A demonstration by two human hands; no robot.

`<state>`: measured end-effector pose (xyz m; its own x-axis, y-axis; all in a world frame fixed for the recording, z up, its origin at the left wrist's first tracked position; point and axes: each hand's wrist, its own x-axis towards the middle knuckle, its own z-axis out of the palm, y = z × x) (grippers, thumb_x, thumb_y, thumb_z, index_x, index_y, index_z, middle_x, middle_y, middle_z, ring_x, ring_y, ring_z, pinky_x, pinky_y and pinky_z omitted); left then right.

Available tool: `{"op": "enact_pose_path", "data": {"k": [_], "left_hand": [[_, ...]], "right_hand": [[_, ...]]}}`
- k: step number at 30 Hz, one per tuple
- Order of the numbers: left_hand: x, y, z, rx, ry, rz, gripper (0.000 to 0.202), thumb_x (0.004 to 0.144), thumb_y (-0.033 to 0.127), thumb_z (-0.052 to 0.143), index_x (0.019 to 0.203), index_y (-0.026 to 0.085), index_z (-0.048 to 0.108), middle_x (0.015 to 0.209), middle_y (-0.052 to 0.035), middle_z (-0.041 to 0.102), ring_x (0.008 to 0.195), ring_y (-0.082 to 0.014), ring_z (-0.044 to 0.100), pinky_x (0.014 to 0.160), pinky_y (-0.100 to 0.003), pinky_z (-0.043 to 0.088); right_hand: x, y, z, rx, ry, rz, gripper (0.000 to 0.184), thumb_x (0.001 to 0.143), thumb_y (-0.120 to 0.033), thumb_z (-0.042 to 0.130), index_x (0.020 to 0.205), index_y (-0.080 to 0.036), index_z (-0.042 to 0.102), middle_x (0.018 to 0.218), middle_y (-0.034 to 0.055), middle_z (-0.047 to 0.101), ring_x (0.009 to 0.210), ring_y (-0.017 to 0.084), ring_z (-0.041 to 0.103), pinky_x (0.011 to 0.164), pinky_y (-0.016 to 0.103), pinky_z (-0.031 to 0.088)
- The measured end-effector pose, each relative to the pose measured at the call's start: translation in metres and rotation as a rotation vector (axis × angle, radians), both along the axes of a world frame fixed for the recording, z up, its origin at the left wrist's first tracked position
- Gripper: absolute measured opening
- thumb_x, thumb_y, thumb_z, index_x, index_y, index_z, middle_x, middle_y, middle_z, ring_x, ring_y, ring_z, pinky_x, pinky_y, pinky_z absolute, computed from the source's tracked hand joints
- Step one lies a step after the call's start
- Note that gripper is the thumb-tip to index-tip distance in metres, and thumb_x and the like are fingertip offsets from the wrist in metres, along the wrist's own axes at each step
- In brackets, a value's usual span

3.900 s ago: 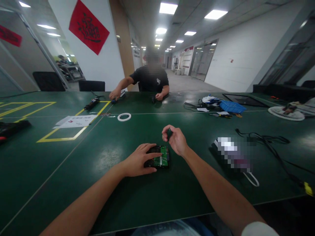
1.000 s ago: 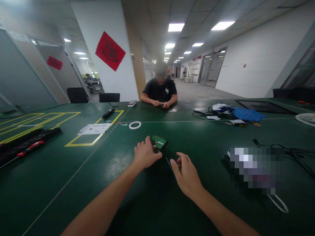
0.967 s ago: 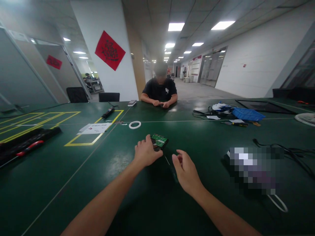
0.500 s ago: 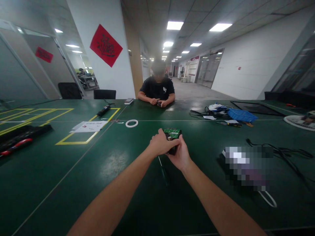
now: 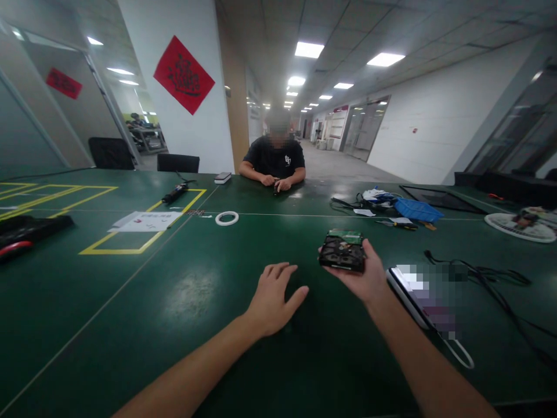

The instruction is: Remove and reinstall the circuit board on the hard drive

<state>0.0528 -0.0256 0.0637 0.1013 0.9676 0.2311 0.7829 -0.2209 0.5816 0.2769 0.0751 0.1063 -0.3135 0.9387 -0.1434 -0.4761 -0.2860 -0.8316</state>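
My right hand [image 5: 369, 273] holds a black hard drive [image 5: 342, 255] from below and its right side, above the green table. A green circuit board [image 5: 346, 236] shows along the drive's far edge. My left hand [image 5: 272, 299] is apart from the drive, to its left and nearer to me. Its fingers are spread and the palm faces down over the table, with nothing seen in it. The screwdriver seen earlier in this area is hidden, apparently by my left hand.
Right of my right arm lies a phone-like device [image 5: 409, 299] with a white strap, its face blurred. Black cables [image 5: 491, 276] run beyond it. Further off are a blue tray [image 5: 418, 210], a white tape roll [image 5: 227, 218] and paper [image 5: 145, 221]. A co-worker [image 5: 276, 159] sits opposite.
My left hand has let go of the hard drive and moved down toward me, its fingers opening out. My right hand has carried the drive to the right. The screwdriver has gone from sight.
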Motion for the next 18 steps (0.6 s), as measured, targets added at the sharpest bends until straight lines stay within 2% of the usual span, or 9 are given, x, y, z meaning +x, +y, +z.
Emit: {"op": "enact_pose_path", "data": {"k": [3, 6, 11, 15, 18], "left_hand": [[-0.004, -0.022, -0.012, -0.011, 0.083, -0.157, 0.066, 0.095, 0.066, 0.047, 0.149, 0.028, 0.048, 0.158, -0.0091, 0.039, 0.147, -0.0347, 0.027, 0.116, -0.056, 0.033], [-0.008, -0.026, -0.017, -0.048, 0.132, -0.241, 0.069, 0.092, 0.069, 0.051, 0.149, 0.030, 0.048, 0.159, -0.0097, 0.036, 0.148, -0.0366, 0.025, 0.117, -0.059, 0.032], [-0.011, -0.025, -0.021, -0.070, 0.163, -0.283, 0.074, 0.090, 0.068, 0.055, 0.152, 0.030, 0.044, 0.162, -0.0097, 0.033, 0.151, -0.0369, 0.022, 0.119, -0.060, 0.029], [-0.013, -0.023, -0.026, -0.096, 0.156, -0.260, 0.065, 0.095, 0.057, 0.053, 0.153, 0.029, 0.042, 0.163, -0.0074, 0.032, 0.152, -0.0343, 0.022, 0.122, -0.059, 0.027], [-0.017, -0.019, -0.033, -0.083, 0.133, -0.233, 0.054, 0.099, 0.041, 0.047, 0.152, 0.028, 0.044, 0.165, -0.0052, 0.029, 0.154, -0.0320, 0.020, 0.122, -0.058, 0.027]], "right_hand": [[0.037, 0.024, 0.023, 0.027, -0.135, -0.081, 0.067, 0.094, -0.067, 0.029, 0.116, -0.017, 0.068, 0.125, 0.0197, 0.067, 0.109, 0.034, 0.066, 0.089, 0.058, 0.049], [0.077, 0.058, 0.036, 0.005, -0.159, -0.171, 0.064, 0.098, -0.059, 0.029, 0.112, -0.011, 0.069, 0.118, 0.0232, 0.068, 0.102, 0.032, 0.067, 0.086, 0.057, 0.048], [0.136, 0.101, 0.034, -0.150, -0.198, -0.300, 0.056, 0.100, -0.047, 0.031, 0.097, -0.006, 0.070, 0.108, 0.0284, 0.067, 0.091, 0.030, 0.068, 0.078, 0.054, 0.047], [0.166, 0.113, 0.028, -0.245, -0.354, -0.396, 0.048, 0.099, -0.043, 0.036, 0.087, -0.010, 0.068, 0.103, 0.0254, 0.067, 0.081, 0.026, 0.067, 0.069, 0.051, 0.045], [0.179, 0.117, 0.029, -0.332, -0.425, -0.411, 0.041, 0.098, -0.042, 0.043, 0.082, -0.012, 0.067, 0.099, 0.0219, 0.067, 0.075, 0.024, 0.066, 0.065, 0.050, 0.045]]}}
